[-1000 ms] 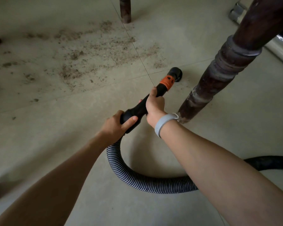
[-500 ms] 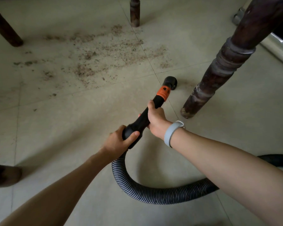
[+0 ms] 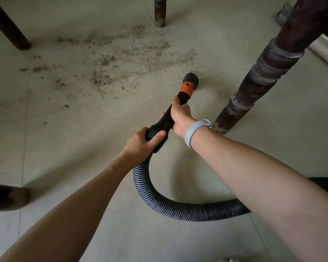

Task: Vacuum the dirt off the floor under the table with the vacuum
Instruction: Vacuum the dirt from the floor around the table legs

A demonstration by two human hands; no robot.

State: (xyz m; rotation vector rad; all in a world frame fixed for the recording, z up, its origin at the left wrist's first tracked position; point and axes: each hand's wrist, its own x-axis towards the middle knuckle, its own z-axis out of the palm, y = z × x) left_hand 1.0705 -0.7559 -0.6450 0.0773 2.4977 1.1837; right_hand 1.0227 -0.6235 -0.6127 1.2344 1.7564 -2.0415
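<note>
Both hands (image 3: 140, 142) (image 3: 180, 118) grip vacuum wand (image 3: 163, 123); nozzle (image 3: 191, 80) at dirt (image 3: 106, 63) edge.

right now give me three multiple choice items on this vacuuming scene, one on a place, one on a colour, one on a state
1. Where is the nozzle?
A. at the dirt patch's right edge
B. behind the far leg
C. lifted to the tabletop

2. What colour is the collar on the wand?
A. blue
B. orange
C. white

3. How is the wand held?
A. left hand only
B. right hand only
C. both hands

Answers:
1 A, the nozzle is at the scattered crumbs' right edge.
2 B, an orange band shows.
3 C, left hand and right hand both grip it.
</note>
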